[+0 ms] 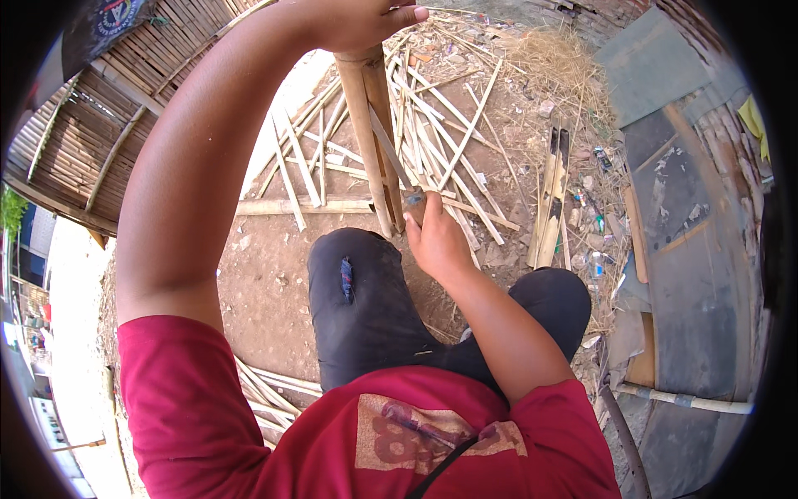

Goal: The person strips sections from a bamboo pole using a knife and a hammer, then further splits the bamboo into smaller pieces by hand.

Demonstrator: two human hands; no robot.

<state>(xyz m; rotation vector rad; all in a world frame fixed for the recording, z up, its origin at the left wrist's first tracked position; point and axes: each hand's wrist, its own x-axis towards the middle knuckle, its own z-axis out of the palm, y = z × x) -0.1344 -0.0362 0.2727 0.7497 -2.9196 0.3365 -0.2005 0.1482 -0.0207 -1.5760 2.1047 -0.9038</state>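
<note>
The left hand (357, 21) is gripping the top of an upright bamboo pole (371, 141) standing before the knees, while the right hand (434, 237) is clenching a knife (397, 166) against it; split strips (449, 125) are lying beyond.

Red short-sleeved printed shirt (274, 432), dark torn trousers (366, 308).

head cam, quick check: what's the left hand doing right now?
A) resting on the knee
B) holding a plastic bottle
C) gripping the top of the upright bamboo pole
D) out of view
C: the left hand is closed over the top end of the upright bamboo pole, while the right hand holds a blade tool low against it.
</note>
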